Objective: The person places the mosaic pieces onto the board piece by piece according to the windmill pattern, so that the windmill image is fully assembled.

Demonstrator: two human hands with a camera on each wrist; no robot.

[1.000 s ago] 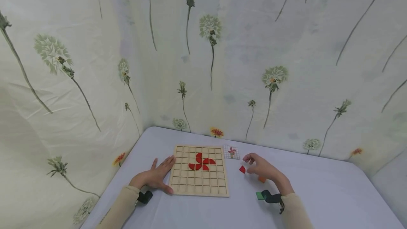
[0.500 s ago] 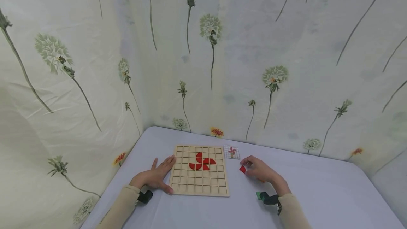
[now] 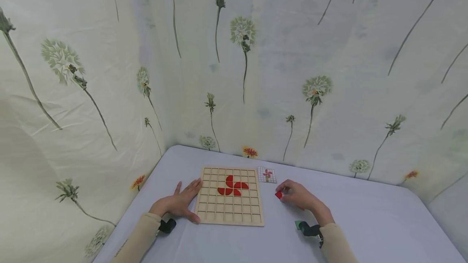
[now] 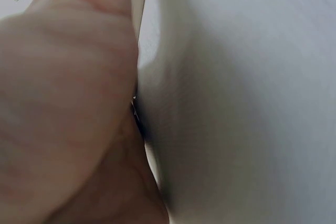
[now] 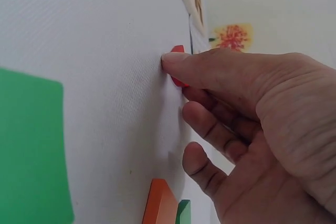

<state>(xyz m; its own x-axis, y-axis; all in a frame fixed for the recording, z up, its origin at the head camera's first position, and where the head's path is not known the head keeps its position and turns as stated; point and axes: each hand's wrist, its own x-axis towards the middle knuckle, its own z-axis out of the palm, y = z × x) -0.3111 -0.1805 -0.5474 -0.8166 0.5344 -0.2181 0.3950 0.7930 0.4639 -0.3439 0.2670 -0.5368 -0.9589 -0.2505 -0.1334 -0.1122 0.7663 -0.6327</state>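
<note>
A square wooden grid board (image 3: 234, 217) lies on the table with several red pieces (image 3: 229, 180) set in it like a pinwheel. My left hand (image 3: 178, 203) rests spread at the board's left edge, fingertips and thumb against the frame. To the right of the board, my right hand (image 3: 300, 195) pinches a small red wedge with a rounded side (image 3: 278, 195) between thumb and fingers, close over the tablecloth. In the right wrist view the thumb covers part of this red wedge (image 5: 179, 49), and the other fingers are loosely bent.
A small pattern card (image 3: 267, 175) showing a red pinwheel lies by the board's upper right corner. Under and beside the right wrist are a green piece (image 5: 31, 150), an orange piece (image 5: 160, 205) and another green one (image 5: 184, 212). A flowered curtain (image 3: 278, 72) stands behind the table.
My right hand has come left and down onto the red wedge; its fingers, apart from it a second ago, now pinch it. The left hand and board stay put.
</note>
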